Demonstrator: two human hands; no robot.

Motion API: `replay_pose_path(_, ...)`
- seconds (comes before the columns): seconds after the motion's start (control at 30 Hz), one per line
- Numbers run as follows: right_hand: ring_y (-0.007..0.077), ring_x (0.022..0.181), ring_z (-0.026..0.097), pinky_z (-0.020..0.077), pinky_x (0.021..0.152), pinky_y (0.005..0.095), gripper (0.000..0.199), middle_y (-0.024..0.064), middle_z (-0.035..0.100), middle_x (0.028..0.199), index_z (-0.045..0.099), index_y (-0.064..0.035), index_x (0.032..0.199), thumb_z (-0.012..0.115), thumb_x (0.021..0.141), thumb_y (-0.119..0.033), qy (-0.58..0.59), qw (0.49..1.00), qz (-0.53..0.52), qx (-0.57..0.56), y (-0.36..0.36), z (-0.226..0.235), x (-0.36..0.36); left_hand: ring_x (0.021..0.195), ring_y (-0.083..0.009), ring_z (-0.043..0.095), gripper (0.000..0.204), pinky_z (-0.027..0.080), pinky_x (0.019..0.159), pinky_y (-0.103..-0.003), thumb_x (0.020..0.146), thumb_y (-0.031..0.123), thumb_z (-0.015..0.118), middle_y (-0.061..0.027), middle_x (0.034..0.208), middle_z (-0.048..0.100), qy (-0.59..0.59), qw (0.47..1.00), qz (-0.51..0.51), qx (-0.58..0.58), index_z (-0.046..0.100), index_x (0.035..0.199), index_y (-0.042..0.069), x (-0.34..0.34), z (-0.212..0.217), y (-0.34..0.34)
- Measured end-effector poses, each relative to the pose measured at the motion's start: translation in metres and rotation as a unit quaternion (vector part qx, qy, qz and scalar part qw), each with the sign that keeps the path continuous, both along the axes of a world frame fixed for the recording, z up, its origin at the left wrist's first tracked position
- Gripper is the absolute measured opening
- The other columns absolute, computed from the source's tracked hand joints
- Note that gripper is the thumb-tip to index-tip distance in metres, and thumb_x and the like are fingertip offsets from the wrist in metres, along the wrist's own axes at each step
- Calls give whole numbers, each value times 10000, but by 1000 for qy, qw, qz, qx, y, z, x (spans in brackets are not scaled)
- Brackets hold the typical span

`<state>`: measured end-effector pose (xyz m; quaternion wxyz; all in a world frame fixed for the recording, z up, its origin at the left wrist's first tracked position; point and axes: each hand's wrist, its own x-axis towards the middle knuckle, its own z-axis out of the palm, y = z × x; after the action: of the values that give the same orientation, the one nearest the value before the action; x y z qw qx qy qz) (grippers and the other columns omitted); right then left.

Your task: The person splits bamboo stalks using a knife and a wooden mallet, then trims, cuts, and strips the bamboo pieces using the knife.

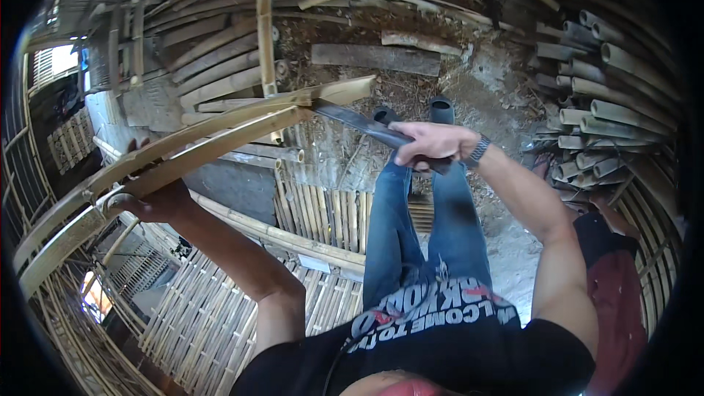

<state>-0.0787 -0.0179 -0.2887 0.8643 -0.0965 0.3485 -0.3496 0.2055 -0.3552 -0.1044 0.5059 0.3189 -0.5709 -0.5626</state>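
A long bamboo pole (213, 150) slants up across the left side, split lengthwise into two strips with a gap between them. My left hand (158, 204) is wrapped around it from below, the fingers partly hidden behind the strips. In my right hand (434, 143) is a machete (352, 120) with a dark blade, its fist closed around the handle end. The blade's far end meets the bamboo where the two strips come together; whether its tip passes through, I cannot tell.
Cut bamboo poles (612, 92) are stacked at the right, more split lengths (220, 66) at the far left. An upright bamboo post (265, 29) stands behind the split pole. A slatted bamboo platform (213, 315) is at lower left. Another person in maroon clothing (616, 293) is at right.
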Motion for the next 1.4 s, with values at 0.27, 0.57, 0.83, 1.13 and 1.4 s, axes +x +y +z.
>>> replay_pose_path(0.27, 62, 497, 452, 411, 400, 259, 433, 4, 492, 735, 377, -79, 1276, 591, 900, -58, 6, 998, 0, 58, 45, 217, -2, 852, -298, 590, 565, 474, 866, -439, 920, 569, 516, -177, 943, 632, 193, 977, 92, 18, 639, 1125, 56, -26, 202, 37)
replay_pose_path(0.57, 66, 475, 432, 381, 394, 251, 130, -4, 490, 675, 503, -89, 1023, 582, 926, -122, 45, 994, -79, 60, 78, 307, 11, 343, -129, 308, 665, 288, 358, -259, 821, 828, 401, 31, 470, 317, 219, 955, 186, -77, 352, 623, 195, -3, 281, 76)
replay_pose_path(0.83, 56, 485, 444, 414, 437, 235, 168, -36, 450, 660, 497, -83, 814, 527, 962, -157, -9, 946, -320, 45, -6, 272, 9, 1166, -192, 464, 570, 401, 1000, -430, 967, 669, 320, -49, 1178, 470, 229, 914, 326, -76, 423, 1221, 169, 4, 172, 62)
replay_pose_path(1.13, 73, 495, 479, 445, 443, 249, 149, -21, 488, 679, 514, -81, 824, 536, 952, -154, 64, 914, -400, 14, 43, 204, -53, 975, -319, 658, 864, 554, 853, -471, 872, 725, 520, -288, 1225, 612, 179, 798, 523, 242, 616, 1149, -88, -135, 205, 72)
replay_pose_path(1.4, 104, 472, 517, 422, 414, 257, 206, 0, 540, 607, 561, -97, 775, 586, 933, -227, 227, 873, -421, 92, 205, 162, -52, 1041, -285, 596, 987, 441, 1009, -477, 863, 790, 474, -239, 1273, 601, 196, 824, 473, 244, 558, 1256, -112, -205, 182, 54)
